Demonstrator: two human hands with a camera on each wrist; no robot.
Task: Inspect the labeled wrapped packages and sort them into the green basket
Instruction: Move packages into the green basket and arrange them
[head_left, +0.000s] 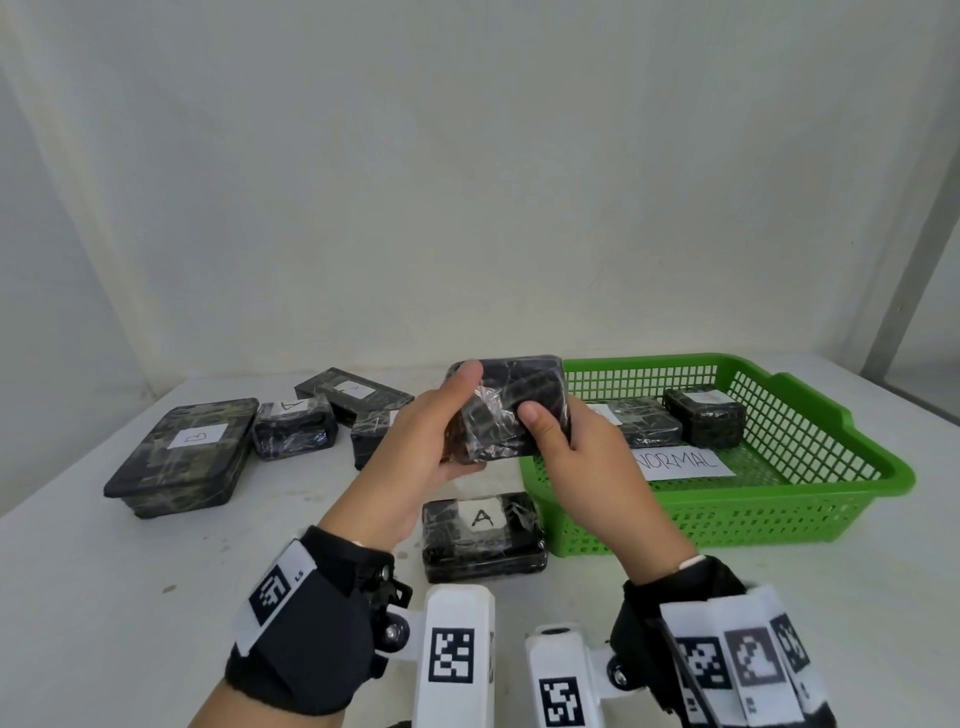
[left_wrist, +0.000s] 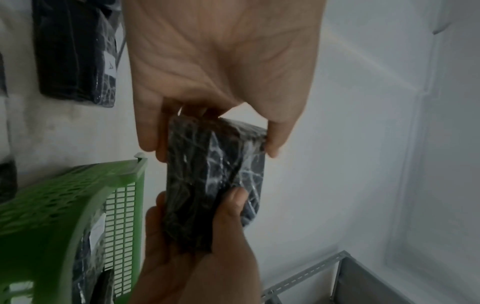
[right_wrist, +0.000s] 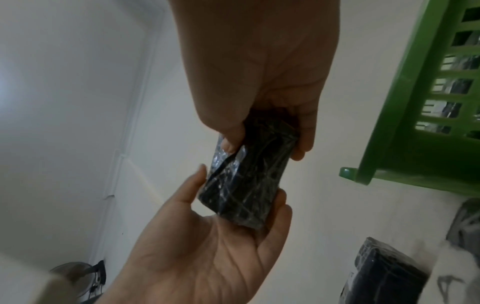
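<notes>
Both hands hold one black film-wrapped package (head_left: 511, 405) in the air just left of the green basket (head_left: 727, 514). My left hand (head_left: 457, 421) grips its left end, thumb on top and fingers beneath. My right hand (head_left: 550, 431) grips its right end, thumb on the near face. No label shows on the face turned toward me. In the left wrist view the left hand (left_wrist: 207, 131) pinches the package (left_wrist: 215, 174) from above while the right hand (left_wrist: 202, 246) cups it from below. The right wrist view has the package (right_wrist: 249, 181) between the right hand (right_wrist: 270, 142) and the left palm (right_wrist: 207, 246).
Two wrapped packages (head_left: 644, 421) (head_left: 704, 415) and a paper reading NORMAL (head_left: 680, 462) lie in the basket. A package marked A (head_left: 483, 535) sits on the white table below my hands. A large package marked B (head_left: 187, 452) and several smaller ones (head_left: 293, 426) lie at the left.
</notes>
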